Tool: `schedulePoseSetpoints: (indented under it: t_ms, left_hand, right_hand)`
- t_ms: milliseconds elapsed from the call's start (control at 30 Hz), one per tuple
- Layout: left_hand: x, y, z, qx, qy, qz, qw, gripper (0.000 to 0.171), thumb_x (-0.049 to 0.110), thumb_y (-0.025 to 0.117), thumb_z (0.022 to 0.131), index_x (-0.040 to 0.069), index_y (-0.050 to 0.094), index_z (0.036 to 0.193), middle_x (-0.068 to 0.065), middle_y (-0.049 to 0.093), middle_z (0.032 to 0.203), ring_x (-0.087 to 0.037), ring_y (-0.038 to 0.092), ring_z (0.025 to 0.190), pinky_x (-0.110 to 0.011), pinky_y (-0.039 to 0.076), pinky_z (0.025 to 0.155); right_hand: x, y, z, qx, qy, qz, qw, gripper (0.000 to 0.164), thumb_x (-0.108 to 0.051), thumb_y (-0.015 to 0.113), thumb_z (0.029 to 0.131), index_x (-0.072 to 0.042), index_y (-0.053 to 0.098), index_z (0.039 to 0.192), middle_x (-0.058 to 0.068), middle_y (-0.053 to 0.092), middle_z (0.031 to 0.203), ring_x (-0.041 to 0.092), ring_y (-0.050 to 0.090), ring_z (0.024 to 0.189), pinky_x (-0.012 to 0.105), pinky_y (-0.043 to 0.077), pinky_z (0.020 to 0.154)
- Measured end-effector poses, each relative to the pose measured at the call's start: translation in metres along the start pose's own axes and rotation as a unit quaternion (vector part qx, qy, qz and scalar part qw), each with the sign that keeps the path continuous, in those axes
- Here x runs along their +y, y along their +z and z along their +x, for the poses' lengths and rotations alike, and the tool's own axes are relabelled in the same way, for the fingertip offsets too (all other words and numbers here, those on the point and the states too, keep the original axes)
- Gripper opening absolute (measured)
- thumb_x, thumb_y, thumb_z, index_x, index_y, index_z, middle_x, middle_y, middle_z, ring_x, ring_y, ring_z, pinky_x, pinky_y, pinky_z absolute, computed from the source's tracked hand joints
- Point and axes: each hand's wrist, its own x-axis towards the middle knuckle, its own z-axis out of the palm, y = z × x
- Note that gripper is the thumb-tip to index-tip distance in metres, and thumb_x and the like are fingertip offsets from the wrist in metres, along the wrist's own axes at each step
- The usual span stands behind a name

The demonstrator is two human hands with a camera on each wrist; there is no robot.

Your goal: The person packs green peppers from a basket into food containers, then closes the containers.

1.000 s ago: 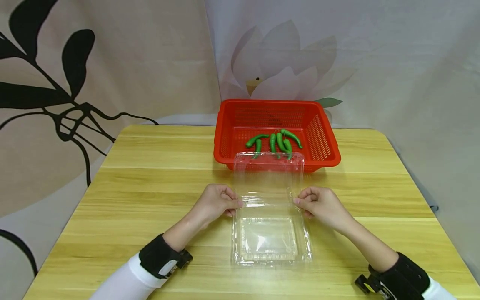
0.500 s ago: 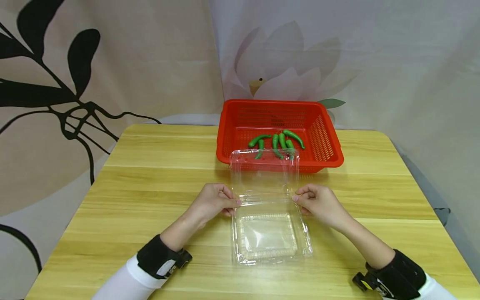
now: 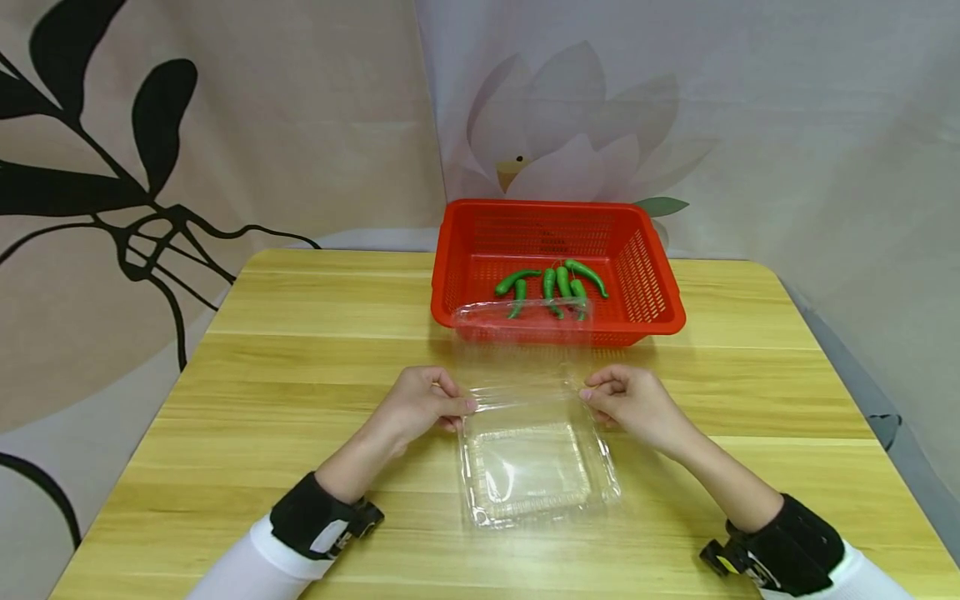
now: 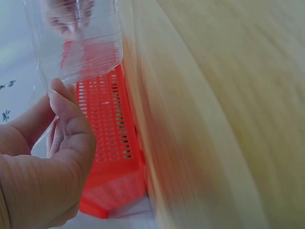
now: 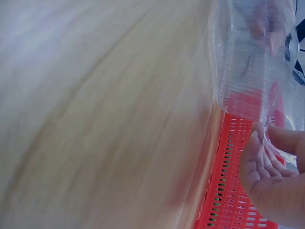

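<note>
Grip: While the left hand [image 3: 426, 405] pinches the box's [image 3: 534, 467] left edge near the hinge [image 3: 525, 397], the right hand [image 3: 634, 408] pinches its right edge.
Box: unfolded over the table [image 3: 300, 417], lid [image 3: 517, 358] overlapping the basket [image 3: 637, 326] in the head view.
Handling: probably light, slick, easily creased; best held beside the hinge.
Basket: holds green peppers [image 3: 563, 282].

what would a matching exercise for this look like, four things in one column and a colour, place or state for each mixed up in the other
Column one
1. peppers
2. container
3. basket
4. table

Column two
A. red, with slotted walls
B. yellowish, with wood grain
C. see-through and spread open, pinched at its sides by the left hand and the right hand
D. green, lying in the basket

Pairs: 1-D, 2-C, 3-A, 4-B
</note>
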Motion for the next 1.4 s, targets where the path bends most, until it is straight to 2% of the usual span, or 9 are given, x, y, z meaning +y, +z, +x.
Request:
schedulePoseSetpoints:
  t_ms: [667,867,1100,1400]
  left_hand:
    - [0.000,-0.025,-0.004,0.003,0.005,0.016,0.9999,0.019,-0.004,0.079,0.090,-0.002,0.060,0.086,-0.018,0.077,0.087,-0.016,0.068,0.061,-0.024,0.059,0.058]
    - [0.002,-0.031,-0.003,0.002,0.000,0.025,0.9997,0.020,-0.004,0.079,0.090,-0.002,0.060,0.086,-0.018,0.077,0.089,-0.016,0.069,0.061,-0.024,0.059,0.059]
    - [0.005,-0.037,-0.001,0.005,0.011,0.050,0.9987,0.022,0.000,0.081,0.090,-0.002,0.059,0.087,-0.015,0.077,0.088,-0.016,0.068,0.062,-0.026,0.060,0.060]
    - [0.004,-0.040,0.000,0.015,-0.004,0.053,0.9985,0.022,-0.003,0.081,0.089,-0.002,0.059,0.087,-0.017,0.076,0.084,-0.017,0.069,0.061,-0.026,0.061,0.059]
  right_hand:
    - [0.002,-0.003,0.000,-0.003,0.008,-0.002,1.000,0.030,-0.015,0.073,0.100,0.008,0.065,0.118,0.019,0.073,0.094,0.030,0.072,0.079,0.036,0.065,0.068]
    - [0.000,-0.004,-0.001,0.000,0.000,-0.027,1.000,0.031,-0.019,0.074,0.100,0.005,0.068,0.117,0.017,0.074,0.095,0.030,0.073,0.080,0.036,0.063,0.067]
    - [-0.001,-0.005,-0.001,-0.002,-0.004,-0.038,0.999,0.030,-0.021,0.074,0.100,0.004,0.069,0.116,0.016,0.075,0.094,0.029,0.073,0.081,0.036,0.062,0.066]
    - [-0.007,-0.014,0.000,0.011,-0.027,-0.071,0.997,0.026,-0.019,0.072,0.101,0.004,0.069,0.115,0.016,0.075,0.095,0.030,0.072,0.083,0.039,0.062,0.068]
